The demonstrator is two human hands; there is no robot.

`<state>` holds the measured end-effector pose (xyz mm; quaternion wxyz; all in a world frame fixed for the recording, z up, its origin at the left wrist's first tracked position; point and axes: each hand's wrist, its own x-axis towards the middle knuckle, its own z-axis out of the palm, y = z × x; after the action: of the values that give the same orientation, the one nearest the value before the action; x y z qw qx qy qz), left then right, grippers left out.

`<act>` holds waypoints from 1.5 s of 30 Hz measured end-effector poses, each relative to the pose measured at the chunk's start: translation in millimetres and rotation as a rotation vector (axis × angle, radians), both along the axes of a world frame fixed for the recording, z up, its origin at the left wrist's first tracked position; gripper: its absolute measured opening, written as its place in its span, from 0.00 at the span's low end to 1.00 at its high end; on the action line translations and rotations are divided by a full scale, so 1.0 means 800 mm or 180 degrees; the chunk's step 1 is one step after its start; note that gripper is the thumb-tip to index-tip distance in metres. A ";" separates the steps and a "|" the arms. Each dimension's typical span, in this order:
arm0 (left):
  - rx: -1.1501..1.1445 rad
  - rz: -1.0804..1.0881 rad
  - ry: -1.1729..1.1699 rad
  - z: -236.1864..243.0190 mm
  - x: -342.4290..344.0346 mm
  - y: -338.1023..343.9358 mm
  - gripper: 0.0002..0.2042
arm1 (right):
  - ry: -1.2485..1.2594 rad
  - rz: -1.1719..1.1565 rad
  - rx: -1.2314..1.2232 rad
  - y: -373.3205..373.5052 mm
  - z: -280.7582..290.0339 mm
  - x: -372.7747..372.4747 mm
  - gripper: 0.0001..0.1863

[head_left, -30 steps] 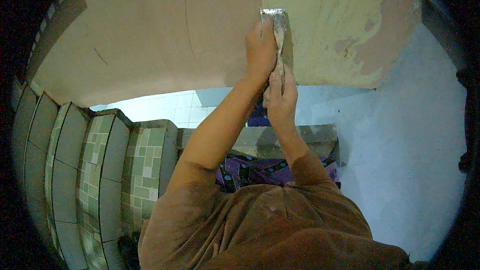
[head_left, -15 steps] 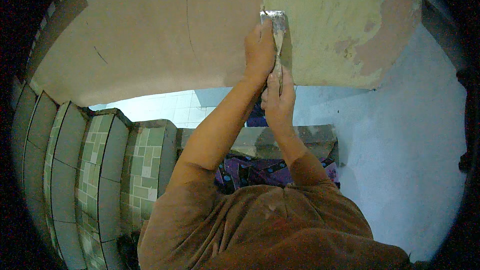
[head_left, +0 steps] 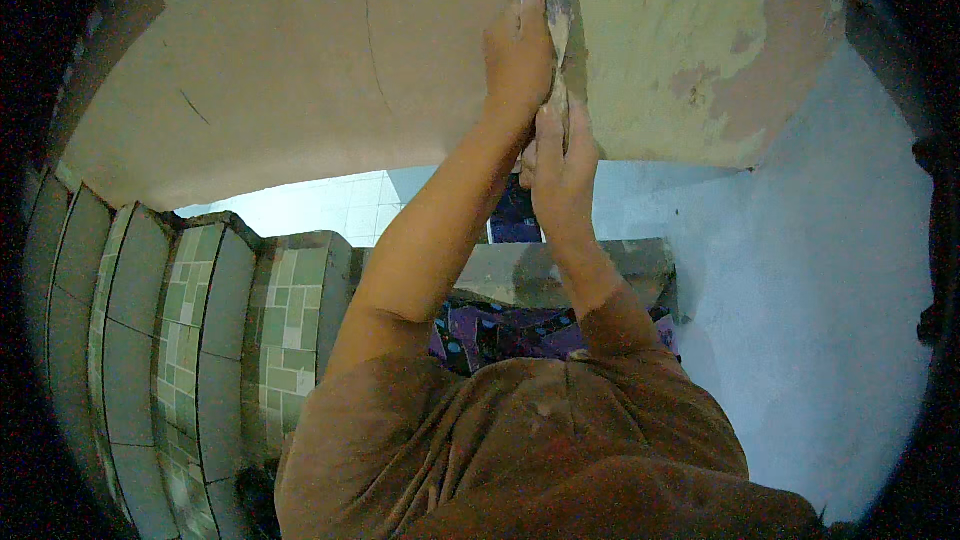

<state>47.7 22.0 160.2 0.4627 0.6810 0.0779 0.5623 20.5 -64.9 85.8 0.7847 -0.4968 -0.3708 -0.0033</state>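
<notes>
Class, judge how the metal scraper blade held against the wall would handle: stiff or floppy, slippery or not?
The scraper blade looks thin and flat, so probably slightly springy. Both hands, left and right, grip it, suggesting firm pressure. Smeared filler may make it slippery.

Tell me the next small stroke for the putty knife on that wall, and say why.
Probably draw the putty knife sideways toward the bare pinkish wall on the left. Both hands grip it, left hand above, right hand below, and the blade sits on the left edge of the pale greenish putty patch, which stops there.
</notes>
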 end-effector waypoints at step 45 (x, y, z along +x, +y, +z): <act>0.0164 0.0265 0.0703 -0.035 -0.015 0.002 0.21 | -0.0381 -0.0452 -0.0340 0.004 -0.046 0.000 0.16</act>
<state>35.6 23.7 132.1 0.4100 0.7466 0.1422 0.5043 20.6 -62.0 48.7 0.7313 -0.5619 -0.3805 -0.0687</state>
